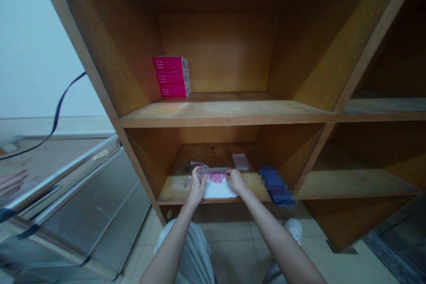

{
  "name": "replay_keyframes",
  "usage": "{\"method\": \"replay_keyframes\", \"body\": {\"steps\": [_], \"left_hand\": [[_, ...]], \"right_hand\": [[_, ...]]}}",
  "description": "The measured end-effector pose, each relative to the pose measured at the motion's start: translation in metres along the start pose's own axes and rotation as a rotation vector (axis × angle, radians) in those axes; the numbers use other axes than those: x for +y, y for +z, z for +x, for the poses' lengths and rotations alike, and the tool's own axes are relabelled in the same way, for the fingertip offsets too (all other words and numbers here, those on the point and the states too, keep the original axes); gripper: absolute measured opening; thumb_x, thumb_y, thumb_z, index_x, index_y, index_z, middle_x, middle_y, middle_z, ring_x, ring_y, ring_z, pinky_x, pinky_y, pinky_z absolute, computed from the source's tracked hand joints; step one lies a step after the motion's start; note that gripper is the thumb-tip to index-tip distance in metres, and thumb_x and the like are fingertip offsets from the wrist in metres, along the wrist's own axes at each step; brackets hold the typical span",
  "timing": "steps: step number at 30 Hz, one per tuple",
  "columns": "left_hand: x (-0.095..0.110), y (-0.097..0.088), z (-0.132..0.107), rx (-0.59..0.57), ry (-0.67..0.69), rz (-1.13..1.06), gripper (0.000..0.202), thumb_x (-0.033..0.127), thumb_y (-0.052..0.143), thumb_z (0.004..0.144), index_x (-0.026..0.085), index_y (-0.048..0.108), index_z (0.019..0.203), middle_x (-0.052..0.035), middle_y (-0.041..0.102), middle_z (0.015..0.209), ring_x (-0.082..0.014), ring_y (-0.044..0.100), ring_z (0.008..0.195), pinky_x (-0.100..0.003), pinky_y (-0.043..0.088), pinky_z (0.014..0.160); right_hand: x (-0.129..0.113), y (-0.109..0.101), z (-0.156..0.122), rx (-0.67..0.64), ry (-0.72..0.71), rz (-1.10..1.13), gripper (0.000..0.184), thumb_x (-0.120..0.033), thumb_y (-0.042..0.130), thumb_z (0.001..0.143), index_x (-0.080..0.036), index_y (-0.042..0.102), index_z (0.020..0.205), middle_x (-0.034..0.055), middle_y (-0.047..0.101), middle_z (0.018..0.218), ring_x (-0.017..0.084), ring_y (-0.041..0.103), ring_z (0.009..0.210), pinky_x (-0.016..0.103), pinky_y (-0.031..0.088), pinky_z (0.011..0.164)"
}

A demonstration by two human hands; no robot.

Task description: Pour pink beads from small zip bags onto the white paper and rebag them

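On the lower shelf, small pink pieces [217, 177], pill- or bead-like, lie heaped on a white sheet [219, 191]. My left hand [198, 186] grips a small clear plastic bag [203, 171] at the left edge of the sheet, its mouth facing the pile. Over the right side of the heap, my right hand [234, 181] has its fingers pinched together; whatever is between the fingertips is too small to make out. Behind the sheet lies another flat clear bag [241, 161].
A dark blue pixelated item [276, 186] overhangs the shelf edge at right. Three stacked magenta boxes [171, 77] stand on the upper shelf [233, 108]. A metal-and-glass frame [89, 204] is at left, with someone's blurred hand [13, 183] near it.
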State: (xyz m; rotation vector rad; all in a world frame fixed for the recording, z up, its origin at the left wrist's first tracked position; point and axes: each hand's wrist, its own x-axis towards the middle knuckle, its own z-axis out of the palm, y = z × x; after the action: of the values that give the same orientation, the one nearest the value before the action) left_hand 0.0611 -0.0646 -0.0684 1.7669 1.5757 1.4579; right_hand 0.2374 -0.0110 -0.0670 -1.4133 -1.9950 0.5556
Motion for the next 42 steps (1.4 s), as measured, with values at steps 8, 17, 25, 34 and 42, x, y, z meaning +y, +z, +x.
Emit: {"method": "replay_keyframes", "body": {"steps": [8, 17, 25, 34, 42], "left_hand": [[0.003, -0.002, -0.002, -0.019, -0.044, -0.008, 0.046, 0.038, 0.038, 0.081, 0.019, 0.021, 0.119, -0.0131, 0.041, 0.118, -0.0198, 0.045, 0.109, -0.037, 0.034, 0.092], [0.005, 0.000, -0.004, 0.003, 0.009, -0.049, 0.047, 0.037, 0.041, 0.080, 0.019, 0.025, 0.119, -0.0119, 0.042, 0.116, -0.0192, 0.045, 0.106, -0.038, 0.032, 0.093], [0.002, 0.002, -0.003, -0.001, -0.002, -0.063, 0.047, 0.039, 0.042, 0.079, 0.017, 0.027, 0.117, -0.0113, 0.047, 0.108, -0.0187, 0.049, 0.098, -0.038, 0.035, 0.089], [-0.002, 0.003, -0.002, -0.018, 0.006, -0.037, 0.047, 0.039, 0.041, 0.080, 0.016, 0.026, 0.118, -0.0134, 0.044, 0.114, -0.0209, 0.044, 0.107, -0.038, 0.035, 0.089], [0.004, 0.001, -0.005, -0.030, 0.009, -0.034, 0.047, 0.038, 0.040, 0.080, 0.017, 0.026, 0.119, -0.0125, 0.045, 0.114, -0.0198, 0.046, 0.106, -0.037, 0.034, 0.090]], "right_hand": [[-0.002, 0.002, -0.001, 0.034, 0.019, -0.018, 0.020, -0.006, 0.047, 0.071, -0.012, 0.066, 0.071, 0.0127, 0.066, 0.077, 0.018, 0.060, 0.075, 0.024, 0.042, 0.070], [-0.013, -0.008, 0.004, 0.153, 0.049, 0.028, 0.015, -0.010, 0.048, 0.070, -0.011, 0.063, 0.070, 0.0097, 0.065, 0.072, 0.017, 0.059, 0.070, 0.024, 0.041, 0.066], [-0.073, -0.021, 0.010, 0.166, -0.104, 0.371, 0.012, -0.023, 0.053, 0.071, -0.014, 0.061, 0.072, 0.0032, 0.063, 0.068, 0.012, 0.056, 0.059, 0.020, 0.042, 0.057], [-0.091, -0.015, 0.009, 0.060, -0.171, 0.368, 0.013, -0.020, 0.052, 0.073, -0.014, 0.063, 0.071, 0.0046, 0.066, 0.073, 0.013, 0.059, 0.067, 0.022, 0.044, 0.065], [-0.071, -0.026, 0.017, 0.105, -0.174, 0.321, 0.019, -0.021, 0.047, 0.077, -0.014, 0.065, 0.079, 0.0064, 0.067, 0.081, 0.015, 0.060, 0.074, 0.024, 0.044, 0.071]]}}
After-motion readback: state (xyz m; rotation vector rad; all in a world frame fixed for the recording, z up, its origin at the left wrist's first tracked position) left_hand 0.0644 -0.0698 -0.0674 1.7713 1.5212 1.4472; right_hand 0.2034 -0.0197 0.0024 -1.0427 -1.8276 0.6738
